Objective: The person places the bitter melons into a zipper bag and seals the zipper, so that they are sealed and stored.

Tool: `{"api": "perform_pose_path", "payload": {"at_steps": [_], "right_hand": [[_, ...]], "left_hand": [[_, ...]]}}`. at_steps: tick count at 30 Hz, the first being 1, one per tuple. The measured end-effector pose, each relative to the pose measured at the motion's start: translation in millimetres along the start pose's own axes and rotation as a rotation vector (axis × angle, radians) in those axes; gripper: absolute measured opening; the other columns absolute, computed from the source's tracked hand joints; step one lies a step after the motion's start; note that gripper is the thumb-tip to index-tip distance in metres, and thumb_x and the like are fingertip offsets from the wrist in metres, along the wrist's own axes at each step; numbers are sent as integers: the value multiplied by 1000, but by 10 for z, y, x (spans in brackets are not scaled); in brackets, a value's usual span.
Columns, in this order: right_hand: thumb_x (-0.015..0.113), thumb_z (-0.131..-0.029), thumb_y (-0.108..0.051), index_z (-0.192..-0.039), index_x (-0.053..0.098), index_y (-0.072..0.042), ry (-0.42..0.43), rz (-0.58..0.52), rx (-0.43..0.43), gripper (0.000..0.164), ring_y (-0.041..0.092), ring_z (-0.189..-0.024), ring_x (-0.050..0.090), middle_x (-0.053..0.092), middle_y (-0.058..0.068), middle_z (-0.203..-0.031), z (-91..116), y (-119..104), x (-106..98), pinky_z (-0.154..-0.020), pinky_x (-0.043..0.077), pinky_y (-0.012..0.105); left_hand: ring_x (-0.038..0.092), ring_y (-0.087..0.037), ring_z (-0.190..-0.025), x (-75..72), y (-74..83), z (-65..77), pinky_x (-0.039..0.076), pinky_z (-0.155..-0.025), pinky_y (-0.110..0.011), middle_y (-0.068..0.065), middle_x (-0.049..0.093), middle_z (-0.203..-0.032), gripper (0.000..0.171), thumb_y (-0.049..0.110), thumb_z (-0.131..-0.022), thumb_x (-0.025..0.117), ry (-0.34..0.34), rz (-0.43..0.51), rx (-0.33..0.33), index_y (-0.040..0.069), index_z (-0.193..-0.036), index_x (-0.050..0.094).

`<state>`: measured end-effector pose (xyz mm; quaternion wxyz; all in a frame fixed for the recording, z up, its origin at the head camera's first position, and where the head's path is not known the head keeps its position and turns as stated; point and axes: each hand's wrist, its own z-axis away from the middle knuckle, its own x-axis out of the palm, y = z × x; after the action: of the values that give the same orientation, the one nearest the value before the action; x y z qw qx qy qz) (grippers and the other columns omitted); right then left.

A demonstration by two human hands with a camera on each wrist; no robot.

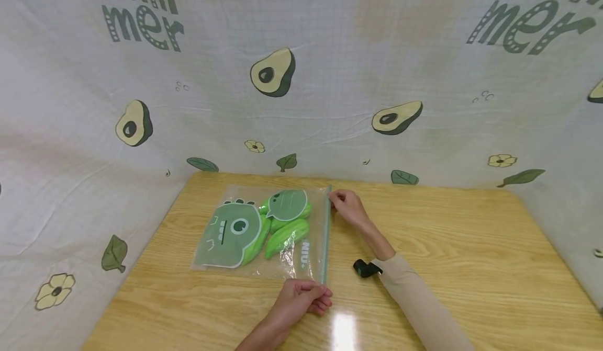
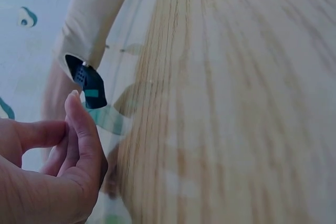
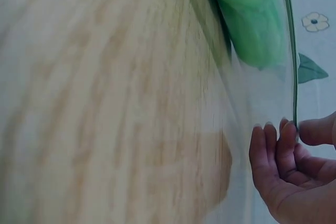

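A clear zip bag (image 1: 292,267) with a green cartoon monster print lies on the table, its green zip strip (image 1: 327,236) facing right. Inside are several glossy, bright green, elongated things (image 1: 287,236); their kind is unclear. My left hand (image 1: 301,301) pinches the near end of the strip between thumb and fingers. At the far end, my right hand (image 1: 347,205) pinches the other corner. The right wrist view shows the right thumb and fingers (image 3: 286,150) on the strip's end. In the left wrist view, my left hand (image 2: 58,166) hides what it pinches.
The wooden table (image 1: 447,246) extends to the right of the bag. A black wrist camera (image 1: 365,268) sticks out from the right sleeve (image 1: 419,298). Behind the table hangs a pale cloth (image 1: 330,94) with avocado prints.
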<state>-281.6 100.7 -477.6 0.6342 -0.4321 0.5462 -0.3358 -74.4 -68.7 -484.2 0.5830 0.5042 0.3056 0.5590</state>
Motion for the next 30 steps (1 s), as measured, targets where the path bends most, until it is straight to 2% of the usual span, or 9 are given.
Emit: {"api": "perform_pose_path", "payload": {"at_steps": [8,16,30], "right_hand": [[52,-108,-24,-116,72,2,4,17,-15,34,28,-95,67,71,15,-104,-80,10,-40,-79,56,34],[50,-109,-24,-119,70,3,-1,-19,14,36,31,-99,67,69,17,-107,-129,27,-66,-87,58,42],[50,-109,-26,-118,69,6,-12,-56,18,38,30,-96,68,69,17,-102,-143,80,-69,-86,59,40]], "left_hand": [[69,-10,-71,-29,-8,26,60,-69,-22,-17,75,-88,22,4,-99,61,-12,1,-7,-16,-101,71],[69,-10,-71,-36,9,59,60,-69,-22,-15,75,-87,22,6,-99,64,-18,-4,-13,-14,-99,72],[69,-11,-72,7,9,49,62,-72,-27,-12,75,-88,24,7,-100,64,1,-3,-45,-16,-102,71]]}}
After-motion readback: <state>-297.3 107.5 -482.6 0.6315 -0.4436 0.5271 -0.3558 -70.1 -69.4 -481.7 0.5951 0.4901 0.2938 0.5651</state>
